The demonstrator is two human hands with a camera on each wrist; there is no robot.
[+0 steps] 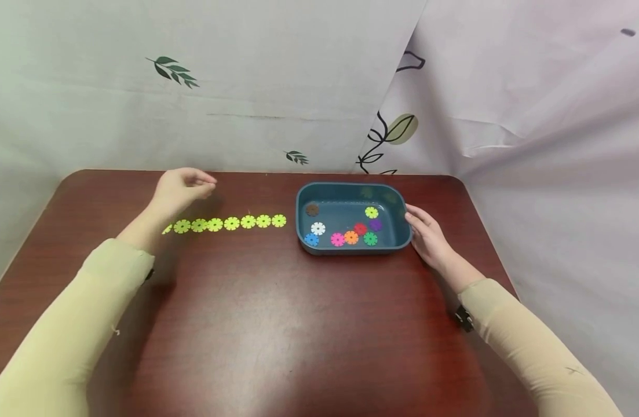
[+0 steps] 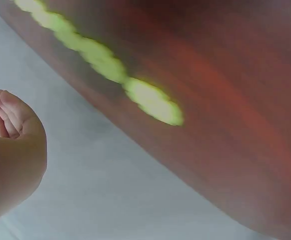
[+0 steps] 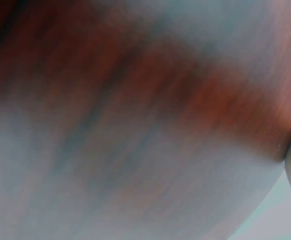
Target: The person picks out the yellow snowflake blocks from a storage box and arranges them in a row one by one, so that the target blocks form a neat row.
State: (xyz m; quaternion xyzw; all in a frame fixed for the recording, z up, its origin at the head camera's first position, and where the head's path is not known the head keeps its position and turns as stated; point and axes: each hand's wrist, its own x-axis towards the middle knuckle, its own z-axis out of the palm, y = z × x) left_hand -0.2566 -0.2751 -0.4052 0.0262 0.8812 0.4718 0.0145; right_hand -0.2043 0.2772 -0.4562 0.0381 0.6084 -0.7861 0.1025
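Note:
My left hand [image 1: 179, 188] hovers over the far left of the table, its fingers bent towards the thumb and no piece visible between them. Below and beside it runs a row of several yellow notched discs [image 1: 232, 223], flat on the wood; the forearm covers the left end. At the right, my right hand [image 1: 428, 238] holds the right end of a dark blue bin [image 1: 353, 251] by its rim. Inside lie loose discs, among them a yellow disc [image 1: 371, 212], a white disc [image 1: 318, 229], a brown disc [image 1: 312, 209] and a red disc [image 1: 360, 229].
The glossy reddish-brown table [image 1: 277, 324] has rounded far corners. Behind it hangs a pale cloth [image 1: 256, 87] with printed leaves, and more cloth hangs along the right side. The right wrist view is mostly blurred tabletop.

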